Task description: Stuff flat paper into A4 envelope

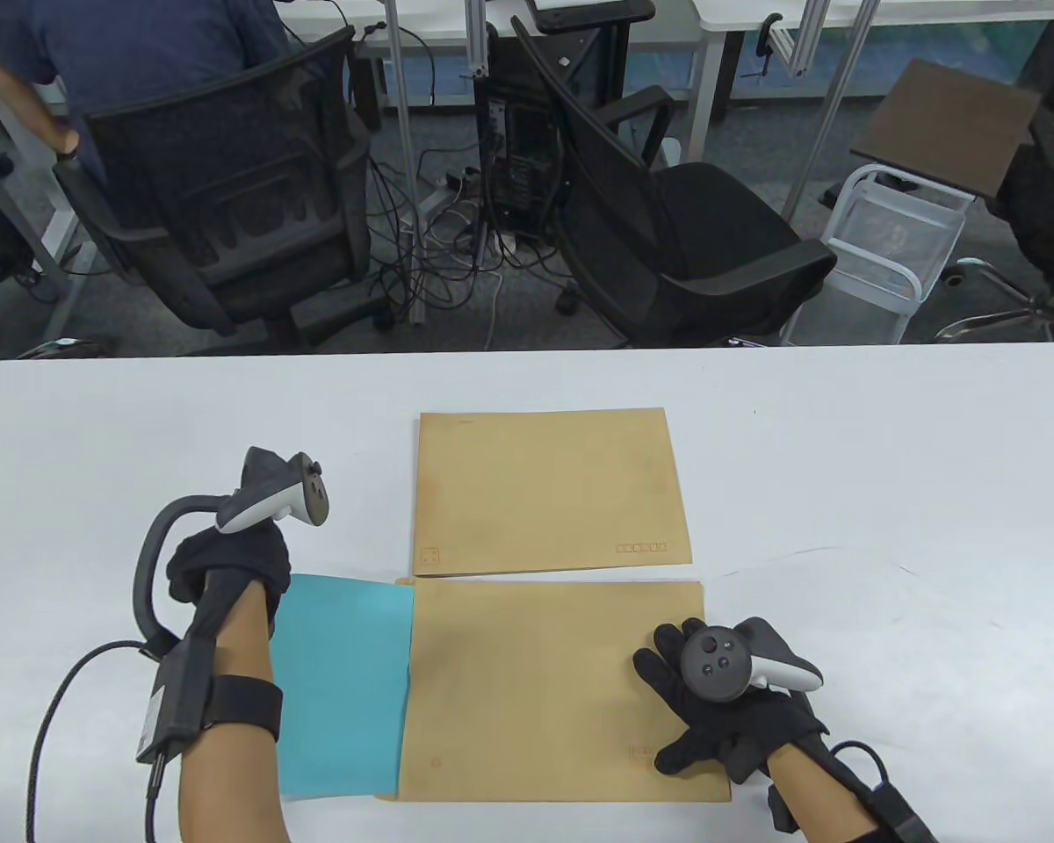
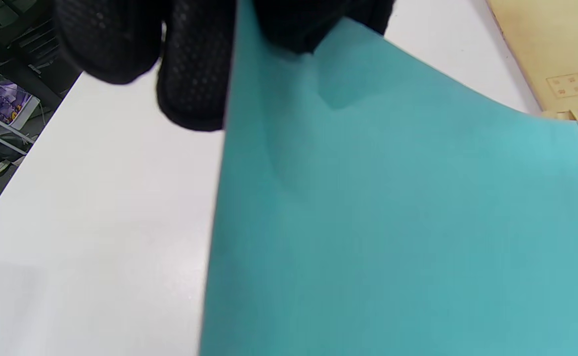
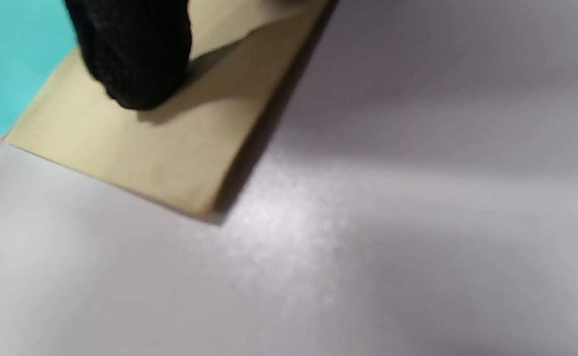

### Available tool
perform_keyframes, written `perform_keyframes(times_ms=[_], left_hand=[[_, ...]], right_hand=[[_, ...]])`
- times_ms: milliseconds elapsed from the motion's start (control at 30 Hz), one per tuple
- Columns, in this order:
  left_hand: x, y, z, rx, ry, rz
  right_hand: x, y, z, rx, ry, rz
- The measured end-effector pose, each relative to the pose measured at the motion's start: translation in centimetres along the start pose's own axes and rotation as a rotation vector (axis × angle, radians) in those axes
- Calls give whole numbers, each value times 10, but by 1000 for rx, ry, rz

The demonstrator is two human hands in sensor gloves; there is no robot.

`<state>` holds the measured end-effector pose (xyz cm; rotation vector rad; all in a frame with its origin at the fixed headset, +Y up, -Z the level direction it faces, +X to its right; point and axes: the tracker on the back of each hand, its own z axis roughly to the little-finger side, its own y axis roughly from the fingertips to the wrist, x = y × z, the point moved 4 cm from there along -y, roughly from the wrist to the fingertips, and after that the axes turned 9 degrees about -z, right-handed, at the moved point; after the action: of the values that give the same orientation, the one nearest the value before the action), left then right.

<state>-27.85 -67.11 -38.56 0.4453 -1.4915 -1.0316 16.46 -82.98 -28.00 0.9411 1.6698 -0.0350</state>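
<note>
A teal sheet of paper [image 1: 342, 685] sticks out of the left, open end of the near brown envelope [image 1: 553, 694], partly inside it. My left hand [image 1: 228, 562] grips the sheet's far left corner; the left wrist view shows the fingers [image 2: 195, 64] closed on the sheet [image 2: 392, 222], which bows upward. My right hand [image 1: 711, 711] lies spread and flat on the envelope's right end, pressing it to the table. The right wrist view shows one fingertip [image 3: 135, 59] on the envelope [image 3: 170, 148] near its corner.
A second brown envelope [image 1: 549, 492] lies flat just beyond the near one. The white table [image 1: 887, 492] stretches to both sides. Office chairs [image 1: 667, 237] and cables stand behind the table's far edge.
</note>
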Motion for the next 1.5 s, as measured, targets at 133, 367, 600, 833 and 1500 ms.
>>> perform_keyframes(times_ms=[133, 367, 600, 833, 1500], left_hand=[[2, -5, -6, 41, 46, 17], [5, -9, -11, 55, 56, 10], [12, -13, -20, 86, 68, 11], [15, -17, -22, 92, 79, 23], [9, -12, -13, 183, 379, -174]], right_hand=[[0, 0, 0, 0, -2, 0], [0, 0, 0, 1, -6, 1], [0, 0, 1, 6, -9, -2], [0, 0, 1, 9, -14, -1], [0, -1, 2, 18, -21, -1]])
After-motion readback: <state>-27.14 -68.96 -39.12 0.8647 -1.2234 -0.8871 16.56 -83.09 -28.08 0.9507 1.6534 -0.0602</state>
